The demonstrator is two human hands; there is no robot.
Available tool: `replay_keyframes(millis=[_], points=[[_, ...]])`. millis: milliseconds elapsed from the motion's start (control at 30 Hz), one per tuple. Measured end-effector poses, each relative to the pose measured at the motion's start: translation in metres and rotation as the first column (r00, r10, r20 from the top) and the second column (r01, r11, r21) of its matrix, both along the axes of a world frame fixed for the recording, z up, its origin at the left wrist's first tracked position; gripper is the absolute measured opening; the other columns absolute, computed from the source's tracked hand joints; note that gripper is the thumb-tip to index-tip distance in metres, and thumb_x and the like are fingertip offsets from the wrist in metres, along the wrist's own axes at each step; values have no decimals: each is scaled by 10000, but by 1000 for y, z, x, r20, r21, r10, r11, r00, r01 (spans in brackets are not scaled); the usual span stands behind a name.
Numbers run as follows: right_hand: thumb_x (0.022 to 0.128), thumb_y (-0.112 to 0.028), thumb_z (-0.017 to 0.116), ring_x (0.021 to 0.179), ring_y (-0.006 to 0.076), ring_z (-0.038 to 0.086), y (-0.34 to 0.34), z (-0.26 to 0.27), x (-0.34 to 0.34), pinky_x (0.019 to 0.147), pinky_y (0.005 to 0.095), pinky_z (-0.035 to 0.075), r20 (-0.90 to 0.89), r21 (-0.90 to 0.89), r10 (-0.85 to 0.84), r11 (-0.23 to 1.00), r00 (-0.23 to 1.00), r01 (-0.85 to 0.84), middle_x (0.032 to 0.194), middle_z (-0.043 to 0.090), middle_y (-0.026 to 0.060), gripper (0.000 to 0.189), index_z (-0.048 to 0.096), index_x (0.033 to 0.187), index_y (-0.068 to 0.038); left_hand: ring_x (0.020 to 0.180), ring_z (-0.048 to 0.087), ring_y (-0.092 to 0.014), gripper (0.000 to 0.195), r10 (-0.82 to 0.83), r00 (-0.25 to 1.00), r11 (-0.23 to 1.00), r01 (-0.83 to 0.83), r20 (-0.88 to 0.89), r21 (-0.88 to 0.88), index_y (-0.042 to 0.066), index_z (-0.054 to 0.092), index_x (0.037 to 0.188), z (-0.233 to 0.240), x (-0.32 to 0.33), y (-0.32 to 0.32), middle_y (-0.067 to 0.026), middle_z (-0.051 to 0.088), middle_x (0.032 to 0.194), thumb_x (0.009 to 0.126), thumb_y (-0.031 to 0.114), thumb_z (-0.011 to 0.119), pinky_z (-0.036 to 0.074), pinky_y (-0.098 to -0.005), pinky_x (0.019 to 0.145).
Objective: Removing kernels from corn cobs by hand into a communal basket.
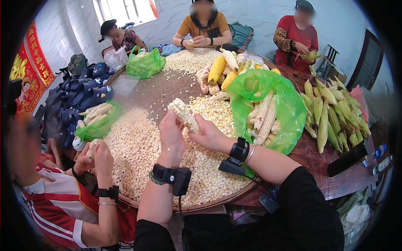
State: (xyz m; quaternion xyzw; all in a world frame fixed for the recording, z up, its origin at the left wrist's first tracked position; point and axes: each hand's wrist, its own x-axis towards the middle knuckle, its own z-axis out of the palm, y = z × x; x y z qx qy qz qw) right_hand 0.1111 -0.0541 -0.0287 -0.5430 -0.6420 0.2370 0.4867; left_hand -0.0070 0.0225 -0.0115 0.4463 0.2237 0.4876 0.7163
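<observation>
Between my two hands is a partly shelled corn cob, tilted, with pale kernels at its upper left end and bare pits along the lower right. My left hand grips the upper end, its thumb on the kernels. The lower end sits in my right hand. Under both hands spreads a thick layer of loose corn kernels on a wide round woven tray. A green plastic bag holding bare cobs stands open just right of my right hand.
Unhusked corn ears are heaped at the right. Yellow and pale cobs lie at the back. Two more green bags stand on the left side. A co-worker's hands hold a cob at my left; several people sit or stand around the table.
</observation>
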Motion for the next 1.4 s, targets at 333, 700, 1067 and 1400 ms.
replay_keyframes(millis=[333,700,1067,1400], points=[[811,-133,586,819,197,602,7,-11,-1,716,314,479,-102,113,43,993,994,-31,900,609,132,453,439,1225,-20,875,629,-213,251,-5,1000,1000,5,-11,3,-7,575,1062,13,-2,-5,-109,641,970,903,128,436,477,-337,812],[860,-106,584,765,129,578,13,-11,1,665,296,487,-39,253,-6,967,999,15,914,607,56,455,415,1273,-18,941,575,-181,230,13,1000,995,-15,-24,-103,27,566,993,7,0,-6,-83,628,1019,810,96,444,405,-354,849],[806,-183,630,743,416,607,5,4,6,637,448,483,134,97,-117,990,984,105,776,601,246,380,386,1031,3,719,483,-58,88,125,990,992,-126,-57,-3,129,604,848,19,-1,-15,49,564,777,876,206,569,370,-246,689],[815,-143,623,651,318,632,3,2,5,560,387,484,161,61,-95,994,982,86,722,595,191,339,375,1000,-3,705,508,-64,147,130,992,983,-128,-4,129,27,601,839,8,-1,-3,-5,600,786,884,132,510,401,-228,659]])
